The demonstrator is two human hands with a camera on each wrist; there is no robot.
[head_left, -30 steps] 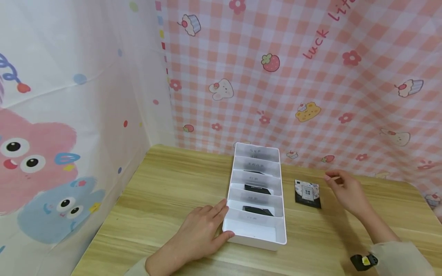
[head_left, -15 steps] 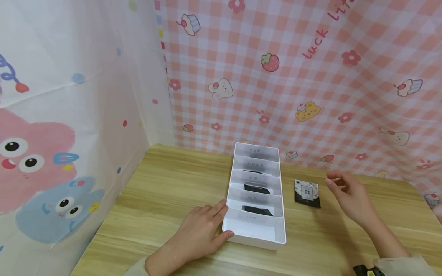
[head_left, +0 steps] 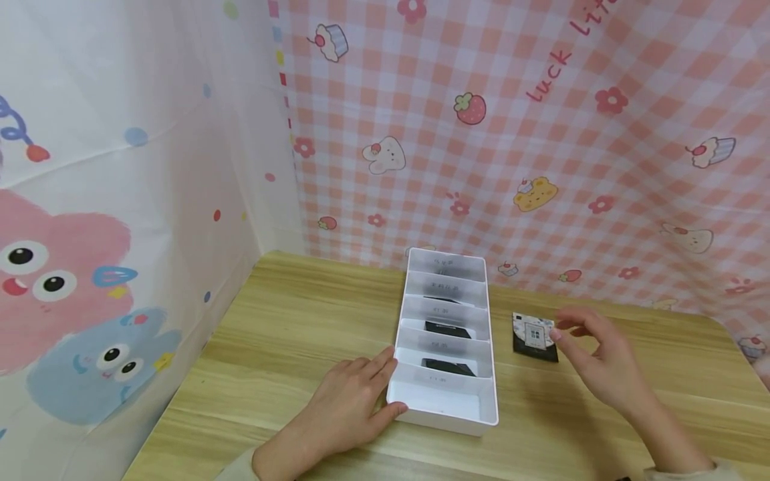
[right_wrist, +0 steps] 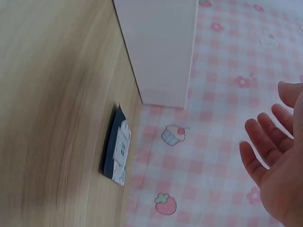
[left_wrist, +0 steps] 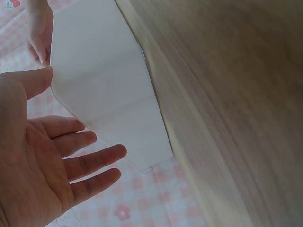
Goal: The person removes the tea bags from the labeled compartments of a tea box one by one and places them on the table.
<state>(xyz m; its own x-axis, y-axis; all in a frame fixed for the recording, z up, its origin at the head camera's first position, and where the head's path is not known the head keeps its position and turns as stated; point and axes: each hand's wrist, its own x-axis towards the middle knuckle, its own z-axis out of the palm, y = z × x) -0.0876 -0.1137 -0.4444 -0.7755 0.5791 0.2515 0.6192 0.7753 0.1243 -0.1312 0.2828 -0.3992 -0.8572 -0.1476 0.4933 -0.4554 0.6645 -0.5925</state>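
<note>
A white box (head_left: 442, 421) with a row of compartments stands on the wooden table. Dark flat packets (head_left: 448, 367) lie in several of its compartments, while the nearest one holds nothing. My left hand (head_left: 343, 401) rests against the box's near left corner, fingers extended along the side and thumb at the front rim. In the left wrist view those fingers (left_wrist: 94, 163) are straight beside the white wall. To the right of the box a small black-and-white sachet (head_left: 535, 337) lies flat. Just right of it, above the table, hovers my right hand (head_left: 601, 361) with loosely bent fingers, holding nothing.
A pink checked cloth (head_left: 421, 100) hangs right behind the table's back edge. On the left hangs a white cloth (head_left: 180, 67) with cartoon figures. Bare wooden tabletop (head_left: 289, 321) extends left of the box.
My right hand first drew back slightly toward me, then came left until its fingertips are at the sachet's right edge in the head view. The left hand and the box stay put.
</note>
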